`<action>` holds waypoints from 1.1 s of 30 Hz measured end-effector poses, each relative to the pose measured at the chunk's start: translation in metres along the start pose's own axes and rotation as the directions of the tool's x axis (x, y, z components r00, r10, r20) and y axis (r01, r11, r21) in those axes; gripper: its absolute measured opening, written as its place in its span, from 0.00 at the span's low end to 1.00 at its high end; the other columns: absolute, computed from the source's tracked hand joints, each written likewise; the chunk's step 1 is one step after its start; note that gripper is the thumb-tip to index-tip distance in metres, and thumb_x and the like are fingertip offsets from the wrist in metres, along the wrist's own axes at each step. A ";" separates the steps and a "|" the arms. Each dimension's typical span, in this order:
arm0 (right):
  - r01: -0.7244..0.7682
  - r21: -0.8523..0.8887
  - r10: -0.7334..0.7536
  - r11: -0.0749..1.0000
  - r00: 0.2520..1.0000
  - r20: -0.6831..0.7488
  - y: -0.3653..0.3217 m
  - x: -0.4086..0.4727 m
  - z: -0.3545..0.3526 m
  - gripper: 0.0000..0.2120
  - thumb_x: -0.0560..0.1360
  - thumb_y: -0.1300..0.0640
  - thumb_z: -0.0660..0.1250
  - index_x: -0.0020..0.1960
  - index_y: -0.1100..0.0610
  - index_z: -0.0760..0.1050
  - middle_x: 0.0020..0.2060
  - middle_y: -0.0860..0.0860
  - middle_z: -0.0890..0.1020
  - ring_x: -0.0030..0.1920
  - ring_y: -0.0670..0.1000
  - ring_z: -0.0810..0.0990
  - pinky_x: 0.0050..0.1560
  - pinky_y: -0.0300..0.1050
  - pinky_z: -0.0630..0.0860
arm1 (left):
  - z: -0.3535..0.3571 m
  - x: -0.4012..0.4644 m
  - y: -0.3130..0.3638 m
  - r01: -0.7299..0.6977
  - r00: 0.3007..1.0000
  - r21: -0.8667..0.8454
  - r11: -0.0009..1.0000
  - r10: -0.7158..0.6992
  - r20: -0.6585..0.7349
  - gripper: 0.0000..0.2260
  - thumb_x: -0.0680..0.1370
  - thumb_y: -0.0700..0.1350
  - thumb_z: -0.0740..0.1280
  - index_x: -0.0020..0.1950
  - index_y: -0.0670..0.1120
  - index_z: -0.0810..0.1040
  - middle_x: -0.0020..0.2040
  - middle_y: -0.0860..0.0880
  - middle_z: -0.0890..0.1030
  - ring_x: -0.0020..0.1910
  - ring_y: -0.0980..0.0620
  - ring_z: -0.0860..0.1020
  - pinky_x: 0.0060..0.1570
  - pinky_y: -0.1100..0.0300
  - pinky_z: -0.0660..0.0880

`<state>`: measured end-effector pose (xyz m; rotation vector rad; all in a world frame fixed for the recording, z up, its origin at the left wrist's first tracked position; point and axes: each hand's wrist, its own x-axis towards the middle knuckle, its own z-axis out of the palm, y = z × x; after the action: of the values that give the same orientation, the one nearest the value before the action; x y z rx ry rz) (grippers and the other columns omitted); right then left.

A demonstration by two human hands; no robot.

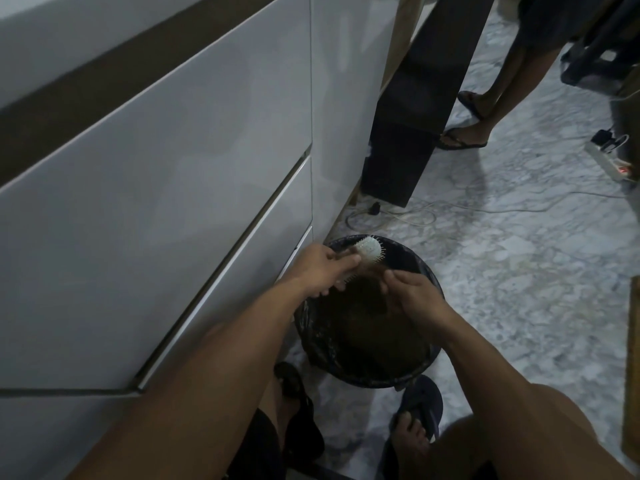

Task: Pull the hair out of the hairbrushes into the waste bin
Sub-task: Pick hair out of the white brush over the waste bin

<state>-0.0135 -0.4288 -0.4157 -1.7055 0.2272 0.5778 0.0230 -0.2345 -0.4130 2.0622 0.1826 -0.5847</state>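
A round black waste bin (420, 367) lined with a black bag stands on the floor between my feet and the cabinet. Over it my left hand (320, 268) grips the handle of a white hairbrush (370, 249), whose oval head with pale bristles points away from me above the bin's far rim. My right hand (410, 292) is just right of the brush, fingers curled and pinching a dark brown tuft of hair (375, 268) that hangs off the bristles. A mass of brown hair lies inside the bin.
White glossy drawers (173, 202) fill the left side. A dark wooden leg (408, 133) stands beyond the bin, with white cables (415, 216) on the marble floor. Another person's legs in flip-flops (464, 140) are at the upper right, near a power strip (613, 161).
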 end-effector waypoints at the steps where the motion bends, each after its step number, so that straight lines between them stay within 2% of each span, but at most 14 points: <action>1: -0.012 0.016 0.013 1.000 0.999 -0.048 0.001 0.003 -0.002 0.17 0.82 0.52 0.57 0.36 0.56 0.74 0.24 0.50 0.69 0.25 0.48 0.65 0.30 0.42 0.63 | 0.001 0.000 0.000 0.004 1.000 0.005 1.000 -0.004 -0.012 0.18 0.76 0.61 0.68 0.45 0.45 0.80 0.34 0.49 0.85 0.23 0.55 0.73 0.24 0.63 0.67; 6: -0.039 -0.009 0.033 0.999 0.943 -0.330 0.001 0.009 -0.003 0.17 0.81 0.53 0.59 0.36 0.58 0.75 0.27 0.53 0.72 0.28 0.50 0.68 0.32 0.45 0.64 | 0.004 -0.002 0.004 0.018 1.000 0.053 0.998 -0.017 -0.018 0.18 0.76 0.60 0.68 0.41 0.45 0.80 0.32 0.50 0.84 0.20 0.56 0.72 0.22 0.65 0.65; 8: -0.049 -0.083 0.010 0.995 0.910 -0.414 0.003 0.011 -0.003 0.18 0.81 0.52 0.59 0.35 0.58 0.76 0.27 0.53 0.74 0.30 0.52 0.72 0.35 0.46 0.67 | 0.005 -0.003 0.005 0.025 1.000 0.067 0.997 -0.024 -0.018 0.17 0.76 0.59 0.68 0.41 0.46 0.80 0.32 0.50 0.84 0.20 0.58 0.72 0.21 0.66 0.65; 10: -0.046 -0.173 -0.037 0.984 0.893 -0.448 0.006 0.012 -0.004 0.17 0.80 0.52 0.59 0.36 0.57 0.77 0.31 0.54 0.79 0.35 0.54 0.77 0.40 0.48 0.72 | 0.007 -0.003 0.005 0.023 1.000 0.077 0.997 -0.022 -0.017 0.16 0.76 0.58 0.68 0.40 0.46 0.79 0.32 0.49 0.83 0.17 0.61 0.71 0.19 0.68 0.64; 13: 0.010 -0.233 -0.101 0.972 0.919 -0.381 0.006 0.008 -0.005 0.04 0.76 0.59 0.66 0.45 0.51 0.79 0.43 0.49 0.83 0.48 0.51 0.81 0.49 0.48 0.77 | 0.004 -0.005 0.003 0.021 1.000 0.100 0.995 -0.020 -0.012 0.14 0.77 0.56 0.68 0.42 0.45 0.79 0.33 0.47 0.83 0.16 0.61 0.71 0.18 0.68 0.64; 15: 0.098 -0.198 -0.159 0.975 0.934 -0.319 0.005 0.003 -0.002 0.13 0.70 0.66 0.70 0.51 0.53 0.78 0.48 0.49 0.81 0.53 0.50 0.79 0.53 0.47 0.78 | 0.001 -0.005 0.002 0.024 1.000 0.111 0.994 -0.023 -0.011 0.15 0.77 0.55 0.68 0.45 0.43 0.80 0.33 0.47 0.83 0.17 0.61 0.71 0.18 0.69 0.64; 17: 0.206 -0.216 -0.263 0.954 0.922 -0.284 0.004 -0.001 0.002 0.17 0.69 0.67 0.72 0.54 0.52 0.77 0.49 0.49 0.80 0.52 0.50 0.79 0.53 0.43 0.78 | 0.001 -0.006 0.003 0.019 1.000 0.104 0.994 -0.019 0.001 0.14 0.77 0.53 0.68 0.45 0.43 0.80 0.32 0.48 0.82 0.16 0.61 0.71 0.18 0.69 0.64; 19: 0.276 -0.318 -0.355 0.907 0.907 -0.225 0.004 -0.002 0.008 0.19 0.69 0.62 0.74 0.58 0.51 0.78 0.47 0.50 0.81 0.45 0.50 0.80 0.47 0.32 0.76 | 0.003 -0.007 0.004 0.004 1.000 0.108 0.994 -0.006 0.024 0.11 0.76 0.51 0.69 0.41 0.44 0.80 0.32 0.48 0.83 0.18 0.60 0.73 0.19 0.68 0.65; 22: 0.310 -0.502 -0.455 0.808 0.869 -0.196 0.006 -0.003 0.014 0.15 0.71 0.60 0.74 0.58 0.53 0.82 0.46 0.50 0.84 0.43 0.46 0.80 0.46 0.22 0.70 | 0.007 -0.008 0.004 0.001 0.999 0.139 0.990 -0.008 0.050 0.09 0.74 0.49 0.68 0.36 0.46 0.79 0.34 0.46 0.85 0.24 0.53 0.75 0.24 0.64 0.68; 24: 0.283 -0.508 -0.462 0.813 0.845 -0.268 0.005 -0.002 0.012 0.10 0.73 0.62 0.71 0.53 0.55 0.84 0.46 0.51 0.86 0.47 0.46 0.82 0.51 0.27 0.73 | 0.006 -0.008 0.003 0.002 0.998 0.146 0.989 -0.011 0.064 0.10 0.73 0.49 0.68 0.36 0.45 0.80 0.37 0.43 0.85 0.25 0.52 0.75 0.25 0.62 0.69; 27: 0.190 -0.456 -0.394 0.870 0.823 -0.410 0.006 0.003 0.004 0.06 0.73 0.60 0.71 0.48 0.54 0.85 0.44 0.50 0.86 0.47 0.48 0.83 0.55 0.46 0.79 | 0.004 -0.007 0.002 -0.002 0.998 0.123 0.992 -0.005 0.060 0.09 0.73 0.48 0.68 0.36 0.45 0.80 0.39 0.40 0.86 0.24 0.52 0.74 0.24 0.63 0.68; 28: 0.161 -0.440 -0.372 0.884 0.810 -0.453 0.005 0.005 0.002 0.05 0.73 0.59 0.71 0.47 0.54 0.85 0.43 0.50 0.86 0.46 0.49 0.83 0.53 0.47 0.80 | 0.005 -0.006 0.002 -0.010 0.998 0.128 0.992 0.002 0.057 0.09 0.73 0.48 0.68 0.36 0.45 0.80 0.39 0.41 0.86 0.24 0.52 0.74 0.24 0.63 0.68; 30: 0.128 -0.426 -0.354 0.896 0.784 -0.510 0.004 0.007 -0.003 0.05 0.73 0.61 0.70 0.46 0.55 0.85 0.42 0.51 0.86 0.44 0.49 0.82 0.50 0.43 0.78 | 0.007 -0.005 0.002 -0.023 0.999 0.139 0.990 0.017 0.045 0.09 0.73 0.49 0.69 0.35 0.46 0.80 0.37 0.42 0.86 0.25 0.52 0.75 0.27 0.61 0.70; 33: 0.071 -0.400 -0.319 0.914 0.735 -0.598 0.002 0.008 -0.012 0.06 0.74 0.62 0.69 0.46 0.56 0.85 0.41 0.52 0.85 0.44 0.50 0.82 0.51 0.42 0.76 | 0.006 -0.005 0.002 -0.022 0.999 0.117 0.993 0.018 0.037 0.09 0.74 0.48 0.68 0.37 0.44 0.81 0.35 0.45 0.85 0.22 0.57 0.74 0.29 0.62 0.69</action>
<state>-0.0050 -0.4393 -0.4202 -2.2135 0.4523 -0.1908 0.0175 -0.2406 -0.4118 2.1625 0.1085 -0.6323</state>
